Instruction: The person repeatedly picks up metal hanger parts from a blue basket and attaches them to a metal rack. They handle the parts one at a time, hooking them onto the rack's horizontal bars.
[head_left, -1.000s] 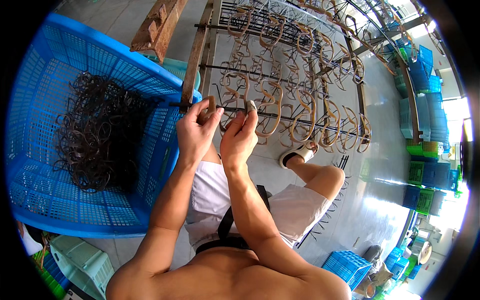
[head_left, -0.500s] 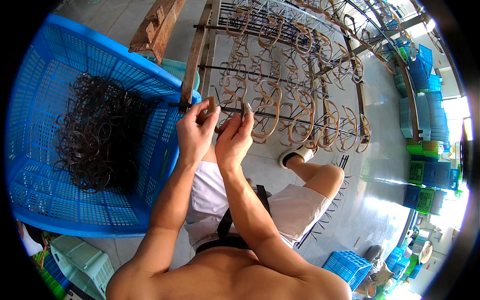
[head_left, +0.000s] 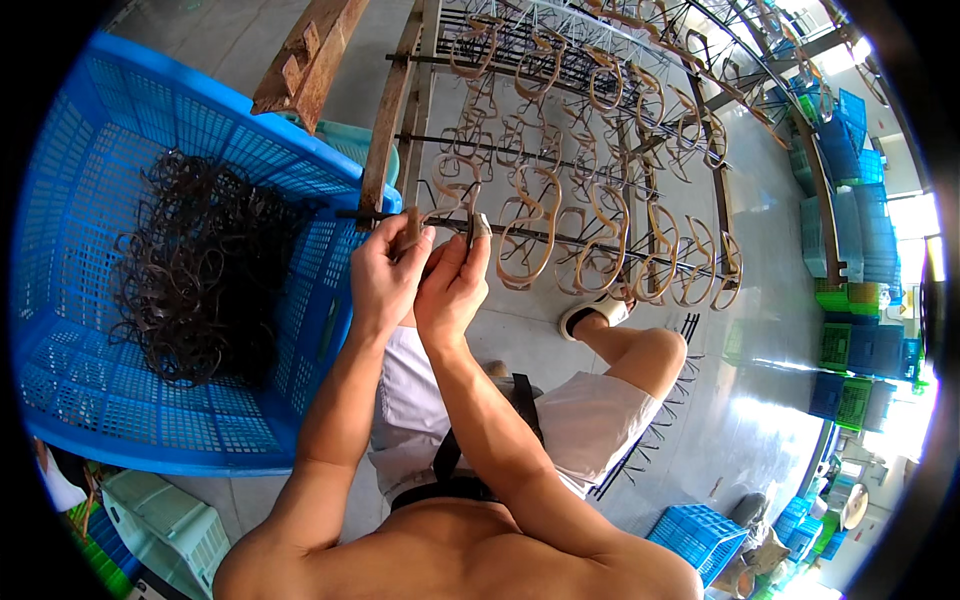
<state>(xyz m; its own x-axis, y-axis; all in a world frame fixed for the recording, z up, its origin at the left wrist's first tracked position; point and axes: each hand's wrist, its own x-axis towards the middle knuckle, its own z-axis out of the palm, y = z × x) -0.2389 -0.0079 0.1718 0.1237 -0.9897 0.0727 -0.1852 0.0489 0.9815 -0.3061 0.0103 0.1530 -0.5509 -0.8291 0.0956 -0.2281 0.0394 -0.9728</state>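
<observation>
My left hand (head_left: 385,275) and my right hand (head_left: 450,290) are close together at the near end of a dark hooked rod (head_left: 540,235) on the rack. Fingers of both hands are bent into a pinch. What lies between them is mostly hidden; a dark bit shows in the gap. A brown piece or wrap (head_left: 413,225) sits at my left fingertips, and a greyish one (head_left: 482,226) at my right. Just beyond hang brown eyeglass frames (head_left: 530,275), several along the rod. Left of my hands, a blue basket (head_left: 200,455) holds a tangled heap of dark eyeglass frames (head_left: 195,270).
The rack's rusty upright (head_left: 385,130) stands just beyond my left hand, with a rusty bar (head_left: 310,60) projecting nearby. More hooked rods (head_left: 650,430) lie on the floor right of my legs. Stacked crates (head_left: 850,345) line the right side; a small blue crate (head_left: 695,535) stands at lower right.
My right hand has shifted slightly left and down, nearer my left hand. My left hand has moved only a little, and both stay pinched.
</observation>
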